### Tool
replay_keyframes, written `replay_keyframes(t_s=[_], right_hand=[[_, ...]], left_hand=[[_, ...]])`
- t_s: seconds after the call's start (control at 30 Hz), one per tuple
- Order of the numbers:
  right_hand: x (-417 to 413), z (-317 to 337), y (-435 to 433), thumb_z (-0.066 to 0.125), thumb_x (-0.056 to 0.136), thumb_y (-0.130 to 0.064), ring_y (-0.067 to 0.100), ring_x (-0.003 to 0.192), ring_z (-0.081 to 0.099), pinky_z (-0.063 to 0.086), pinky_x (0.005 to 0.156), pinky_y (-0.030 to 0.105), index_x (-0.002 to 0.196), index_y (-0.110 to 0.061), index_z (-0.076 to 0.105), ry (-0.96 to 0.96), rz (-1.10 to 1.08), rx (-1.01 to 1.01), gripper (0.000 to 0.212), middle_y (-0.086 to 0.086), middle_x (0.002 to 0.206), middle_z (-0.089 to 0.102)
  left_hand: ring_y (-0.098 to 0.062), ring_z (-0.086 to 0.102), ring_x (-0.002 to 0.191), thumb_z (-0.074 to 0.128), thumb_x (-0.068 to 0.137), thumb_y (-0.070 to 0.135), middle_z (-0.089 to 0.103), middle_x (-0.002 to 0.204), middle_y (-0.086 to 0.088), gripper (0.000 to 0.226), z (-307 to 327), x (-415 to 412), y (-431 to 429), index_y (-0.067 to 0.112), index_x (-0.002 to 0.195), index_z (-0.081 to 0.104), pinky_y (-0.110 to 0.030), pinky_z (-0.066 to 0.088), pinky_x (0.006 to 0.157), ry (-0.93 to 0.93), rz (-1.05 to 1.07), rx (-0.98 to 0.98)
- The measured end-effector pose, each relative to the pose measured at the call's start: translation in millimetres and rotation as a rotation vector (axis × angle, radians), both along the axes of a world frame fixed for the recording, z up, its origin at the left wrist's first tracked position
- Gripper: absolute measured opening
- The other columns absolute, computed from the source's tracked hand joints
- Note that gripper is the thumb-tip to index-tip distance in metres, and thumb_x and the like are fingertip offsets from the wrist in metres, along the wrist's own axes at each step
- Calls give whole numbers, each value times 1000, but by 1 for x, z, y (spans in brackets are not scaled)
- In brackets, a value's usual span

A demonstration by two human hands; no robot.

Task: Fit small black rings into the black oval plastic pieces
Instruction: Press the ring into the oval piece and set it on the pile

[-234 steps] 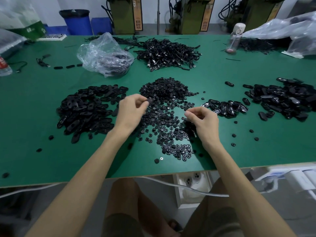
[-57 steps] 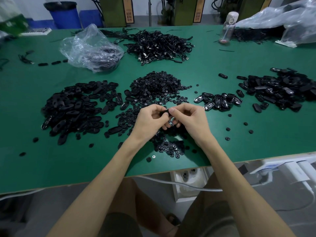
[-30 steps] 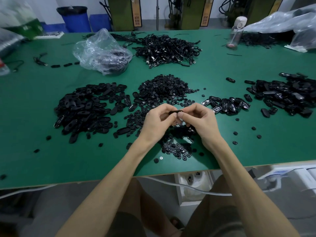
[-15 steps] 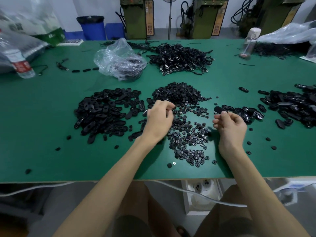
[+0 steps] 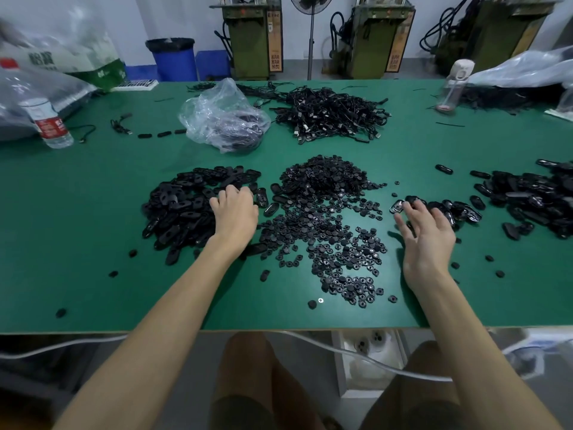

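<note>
The black oval plastic pieces (image 5: 186, 209) are lying in a loose heap left of the frame's centre. The left hand (image 5: 236, 214) is resting on the heap's right edge, knuckles up, with its fingers bending down among the pieces. Its fingertips are hidden there, so I cannot tell whether it is gripping one.

The small black rings (image 5: 325, 193) are sitting in a heap at the centre of the frame, between the two hands, and are thinning out toward the table's near edge. The right hand (image 5: 426, 235) is reaching out right of centre with its fingers spread wide and nearly straight, holding nothing. Its fingertips are just meeting a small cluster of glossy oval parts (image 5: 462, 211). A larger heap of dark parts (image 5: 533, 197) is lying at the right edge of the frame, well apart from the rings.

Everything is resting on a green table (image 5: 77, 212), with stray rings dotted around the heaps. Toward the upper part of the frame a clear plastic bag (image 5: 223, 119) is slumping beside a tangle of black cables (image 5: 331, 116). A water bottle (image 5: 46, 122) is standing at the upper left and a pale drink bottle (image 5: 455, 85) at the upper right. Beyond the table, a blue bin (image 5: 173, 57) and olive-green machines (image 5: 251, 38) are standing along the wall.
</note>
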State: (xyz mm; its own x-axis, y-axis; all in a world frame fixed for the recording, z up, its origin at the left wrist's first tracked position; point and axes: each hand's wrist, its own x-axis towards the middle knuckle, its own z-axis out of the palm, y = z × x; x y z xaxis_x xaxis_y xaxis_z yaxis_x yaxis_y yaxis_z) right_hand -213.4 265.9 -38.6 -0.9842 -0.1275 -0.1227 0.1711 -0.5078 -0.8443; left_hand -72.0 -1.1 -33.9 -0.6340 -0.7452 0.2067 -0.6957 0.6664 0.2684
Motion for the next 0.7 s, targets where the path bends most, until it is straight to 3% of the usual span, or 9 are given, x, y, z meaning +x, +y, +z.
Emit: replay_keyframes(t_s=[0.17,0.27,0.37,0.53,0.6,0.7], right_hand=[[-1,-4,-2,62,98,4,18,107,74,59,89,28,152,0,34,33,24,46,60,14,135,62],[-1,-4,-2,63,97,5,22,108,74,59,86,26,139,-1,47,39,31,69,45,15,127,66],[5,-5,-3,67,97,-6,23,107,71,58,84,27,127,-7,62,205,86,374,30,7,116,70],[16,-6,-14,76,92,-33,14,115,54,44,98,31,117,-21,74,677,299,975,28,-7,118,64],[16,-6,-17,77,91,-39,20,124,41,33,96,30,119,-22,75,735,355,1151,33,-4,119,57],[16,-5,-20,76,92,-39,25,124,38,26,89,27,116,-23,77,747,364,1208,30,2,118,56]], left_hand=[[-31,49,127,69,98,12,57,130,-12,33,2,-1,-1,12,131,60,-45,28,109,168,-9,100],[-27,58,119,68,99,12,66,122,-8,26,2,-1,3,13,125,66,-43,30,107,268,-36,128],[-23,64,106,69,99,15,70,111,-4,20,5,0,16,11,119,71,-41,41,105,412,-88,207],[-17,74,73,65,100,7,72,95,-8,15,16,-6,54,16,111,70,-30,57,67,713,-288,781],[-18,74,72,62,103,7,69,98,-9,19,16,-11,70,15,118,70,-26,57,62,775,-344,1018],[-19,74,78,62,104,12,67,98,-4,18,11,-21,88,15,120,70,-27,56,65,808,-341,1254]])
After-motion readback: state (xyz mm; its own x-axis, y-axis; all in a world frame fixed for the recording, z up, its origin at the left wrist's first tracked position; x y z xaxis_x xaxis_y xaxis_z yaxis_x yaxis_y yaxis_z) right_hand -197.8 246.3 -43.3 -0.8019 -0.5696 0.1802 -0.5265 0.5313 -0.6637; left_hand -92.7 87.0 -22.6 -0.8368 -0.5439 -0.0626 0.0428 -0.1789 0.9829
